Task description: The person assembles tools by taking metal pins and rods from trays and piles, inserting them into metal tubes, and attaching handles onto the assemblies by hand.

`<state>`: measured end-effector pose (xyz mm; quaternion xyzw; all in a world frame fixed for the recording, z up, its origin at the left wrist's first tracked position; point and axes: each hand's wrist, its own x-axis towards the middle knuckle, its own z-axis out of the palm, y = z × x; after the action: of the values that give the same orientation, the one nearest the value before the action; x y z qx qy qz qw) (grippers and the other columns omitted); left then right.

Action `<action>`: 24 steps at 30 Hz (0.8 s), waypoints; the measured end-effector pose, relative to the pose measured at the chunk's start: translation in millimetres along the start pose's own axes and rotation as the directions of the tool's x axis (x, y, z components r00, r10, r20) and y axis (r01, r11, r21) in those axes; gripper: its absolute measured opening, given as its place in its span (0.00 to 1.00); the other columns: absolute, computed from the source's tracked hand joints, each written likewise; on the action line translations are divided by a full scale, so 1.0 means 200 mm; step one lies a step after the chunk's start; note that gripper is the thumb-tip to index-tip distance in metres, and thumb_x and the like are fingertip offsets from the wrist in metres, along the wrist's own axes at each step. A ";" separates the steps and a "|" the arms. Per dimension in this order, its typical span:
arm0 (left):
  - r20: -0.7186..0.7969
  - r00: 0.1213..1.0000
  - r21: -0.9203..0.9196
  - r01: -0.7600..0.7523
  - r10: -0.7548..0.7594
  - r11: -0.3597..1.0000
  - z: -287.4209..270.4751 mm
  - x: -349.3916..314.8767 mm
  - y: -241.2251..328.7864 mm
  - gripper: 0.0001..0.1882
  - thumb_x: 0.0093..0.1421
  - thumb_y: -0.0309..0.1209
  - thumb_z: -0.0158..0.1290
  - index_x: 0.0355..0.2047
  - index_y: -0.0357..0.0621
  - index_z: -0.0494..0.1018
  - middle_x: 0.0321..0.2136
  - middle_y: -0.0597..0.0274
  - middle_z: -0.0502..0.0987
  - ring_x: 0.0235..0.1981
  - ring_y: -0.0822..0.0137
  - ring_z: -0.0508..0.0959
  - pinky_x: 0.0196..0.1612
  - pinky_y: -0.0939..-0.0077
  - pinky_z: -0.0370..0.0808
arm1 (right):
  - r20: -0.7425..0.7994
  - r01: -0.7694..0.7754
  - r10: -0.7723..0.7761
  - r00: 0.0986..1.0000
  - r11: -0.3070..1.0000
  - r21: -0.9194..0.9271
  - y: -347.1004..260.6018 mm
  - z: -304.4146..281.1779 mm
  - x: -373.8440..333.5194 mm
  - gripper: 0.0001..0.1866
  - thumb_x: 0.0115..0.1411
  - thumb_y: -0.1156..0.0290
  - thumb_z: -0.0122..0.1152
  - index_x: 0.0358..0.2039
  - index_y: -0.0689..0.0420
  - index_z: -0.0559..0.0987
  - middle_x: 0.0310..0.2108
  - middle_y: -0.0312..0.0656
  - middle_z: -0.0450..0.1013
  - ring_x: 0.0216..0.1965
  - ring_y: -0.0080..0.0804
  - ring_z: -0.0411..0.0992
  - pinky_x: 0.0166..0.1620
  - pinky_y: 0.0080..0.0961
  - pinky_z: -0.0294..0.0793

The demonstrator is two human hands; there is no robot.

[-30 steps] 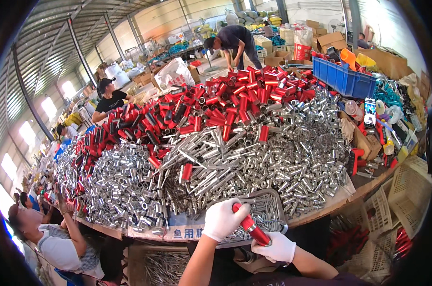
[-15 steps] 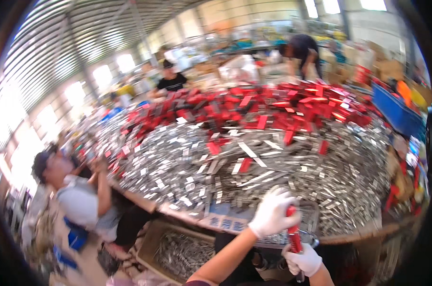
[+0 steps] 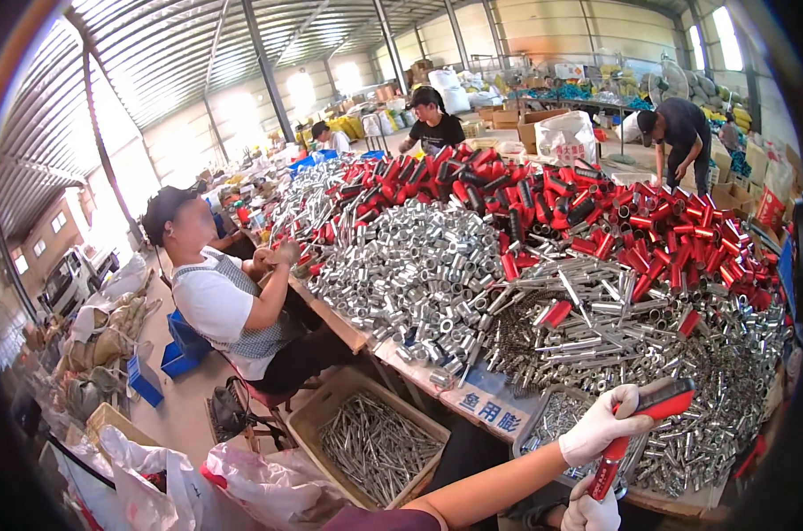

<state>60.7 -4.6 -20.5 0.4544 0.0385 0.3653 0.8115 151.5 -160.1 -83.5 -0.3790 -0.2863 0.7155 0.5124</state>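
My left hand (image 3: 601, 430), in a white glove, grips a red-and-black handle grip (image 3: 671, 398) whose far end points right. Just below it, my right hand (image 3: 590, 511), also gloved, is closed around the lower end of a red handle (image 3: 609, 467) standing tilted. The top of that handle reaches the left hand's fingers; I cannot tell whether the two pieces are joined. Beneath the hands a tray (image 3: 550, 423) of small silver parts sits at the table edge. Beside it lie heaped thin metal rods and springs (image 3: 694, 434).
The table bears a mound of silver metal sleeves (image 3: 410, 265) and, behind it, red handles (image 3: 685, 230). At left a seated co-worker (image 3: 229, 288) handles parts. A crate of metal rods (image 3: 366, 442) and plastic bags (image 3: 273, 487) stand on the floor. Two other people work across the table.
The view has swung left and steadied, so my hands appear farther right. A red-and-black grip now shows plainly in my left hand; my right hand still holds the red handle.
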 end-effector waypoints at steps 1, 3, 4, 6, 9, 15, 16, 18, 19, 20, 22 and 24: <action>-0.005 1.000 -0.002 -0.003 0.003 1.000 0.02 0.00 0.01 0.23 0.55 0.19 0.59 0.18 0.49 0.53 0.66 0.45 0.61 0.53 0.74 0.71 0.48 0.81 0.70 | 0.069 0.062 -0.061 0.996 0.998 -0.018 0.00 -0.01 0.00 0.08 0.65 0.69 0.57 0.41 0.55 0.69 0.12 0.32 0.56 0.07 0.21 0.54 0.10 0.21 0.56; 0.019 1.000 -0.096 -0.017 0.019 0.995 0.05 -0.01 0.03 0.23 0.55 0.19 0.59 0.18 0.49 0.53 0.65 0.45 0.63 0.55 0.72 0.71 0.49 0.79 0.71 | 0.081 0.059 -0.058 0.995 0.998 -0.014 0.00 0.00 -0.01 0.09 0.65 0.69 0.58 0.41 0.55 0.68 0.12 0.32 0.56 0.07 0.21 0.54 0.11 0.21 0.56; 0.046 0.993 0.000 -0.112 0.111 0.994 0.05 0.00 0.02 0.23 0.56 0.19 0.58 0.18 0.48 0.54 0.64 0.45 0.64 0.53 0.73 0.71 0.49 0.79 0.71 | 0.072 0.062 -0.062 0.995 0.998 0.008 -0.01 0.01 -0.01 0.09 0.65 0.70 0.57 0.42 0.55 0.68 0.12 0.32 0.56 0.07 0.21 0.54 0.11 0.20 0.56; 0.059 0.982 0.151 -0.185 0.178 0.971 0.06 0.01 0.02 0.22 0.56 0.20 0.58 0.18 0.47 0.54 0.64 0.44 0.64 0.53 0.73 0.71 0.49 0.79 0.70 | 0.060 0.064 -0.066 0.996 0.998 0.025 0.02 -0.03 0.01 0.08 0.65 0.72 0.57 0.42 0.55 0.68 0.12 0.32 0.57 0.07 0.21 0.55 0.11 0.20 0.57; -0.008 0.965 0.397 -0.237 0.261 0.887 0.10 0.02 0.01 0.21 0.55 0.21 0.59 0.18 0.44 0.55 0.61 0.42 0.67 0.52 0.75 0.70 0.48 0.80 0.70 | -0.138 0.261 -0.416 0.899 0.761 -0.594 0.31 -0.33 0.18 0.08 0.64 0.74 0.55 0.42 0.55 0.68 0.12 0.32 0.57 0.07 0.21 0.55 0.11 0.20 0.57; -0.246 0.943 0.451 -0.095 0.226 0.887 0.09 0.03 -0.06 0.22 0.55 0.23 0.60 0.18 0.43 0.54 0.59 0.43 0.71 0.45 0.79 0.69 0.42 0.79 0.71 | -0.295 0.122 -0.278 0.914 0.883 -0.453 0.03 0.04 0.03 0.10 0.62 0.79 0.53 0.43 0.57 0.68 0.13 0.33 0.59 0.07 0.22 0.56 0.11 0.20 0.58; -0.243 0.944 0.447 -0.095 0.223 0.889 0.08 0.03 -0.03 0.22 0.55 0.23 0.60 0.18 0.43 0.54 0.59 0.43 0.71 0.45 0.79 0.69 0.42 0.79 0.71 | -0.268 0.127 -0.231 0.935 0.926 -0.355 0.02 0.05 0.02 0.10 0.62 0.79 0.54 0.43 0.57 0.68 0.13 0.33 0.59 0.07 0.22 0.56 0.11 0.20 0.58; 0.018 0.995 0.233 -0.096 0.095 0.968 0.08 0.03 0.00 0.21 0.56 0.18 0.57 0.19 0.45 0.54 0.63 0.42 0.65 0.53 0.74 0.71 0.47 0.82 0.72 | -0.216 0.126 -0.157 0.964 0.981 -0.147 0.01 0.04 -0.01 0.10 0.61 0.78 0.54 0.43 0.57 0.68 0.13 0.34 0.59 0.07 0.22 0.56 0.11 0.21 0.58; 0.073 0.995 0.096 -0.068 0.061 0.993 0.10 0.04 -0.01 0.22 0.54 0.17 0.59 0.20 0.46 0.55 0.63 0.42 0.64 0.54 0.69 0.73 0.50 0.80 0.72 | -0.115 0.130 -0.139 0.984 0.988 -0.085 0.02 0.01 -0.04 0.11 0.61 0.78 0.56 0.42 0.58 0.67 0.13 0.34 0.59 0.08 0.23 0.57 0.11 0.22 0.57; 0.149 0.989 -0.039 -0.016 0.022 0.999 0.10 0.04 -0.01 0.20 0.53 0.20 0.60 0.20 0.45 0.57 0.63 0.42 0.64 0.55 0.66 0.73 0.52 0.78 0.72 | -0.024 0.127 -0.128 0.991 0.991 -0.051 0.02 0.00 -0.04 0.11 0.60 0.76 0.57 0.41 0.58 0.68 0.13 0.35 0.60 0.08 0.23 0.57 0.11 0.22 0.57; 0.334 0.940 -0.085 0.107 -0.073 0.991 0.10 -0.01 0.04 0.13 0.52 0.30 0.63 0.28 0.41 0.68 0.57 0.45 0.71 0.54 0.63 0.75 0.53 0.70 0.75 | 0.154 0.148 -0.140 0.978 0.988 -0.036 0.02 0.00 -0.05 0.10 0.60 0.73 0.60 0.40 0.58 0.68 0.13 0.36 0.62 0.09 0.23 0.58 0.12 0.22 0.58; 0.306 0.952 -0.581 0.213 -0.032 0.786 0.06 -0.08 -0.11 0.14 0.54 0.35 0.64 0.33 0.44 0.71 0.34 0.57 0.76 0.31 0.65 0.77 0.33 0.72 0.75 | 0.195 0.195 -0.179 0.964 0.979 -0.062 -0.01 0.06 -0.05 0.11 0.60 0.71 0.61 0.39 0.58 0.69 0.13 0.36 0.63 0.09 0.23 0.59 0.12 0.22 0.58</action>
<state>66.6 -29.8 -33.5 0.2131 -0.1657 0.2363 0.9334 144.9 -168.2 -72.7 -0.3013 -0.3968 0.6843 0.5325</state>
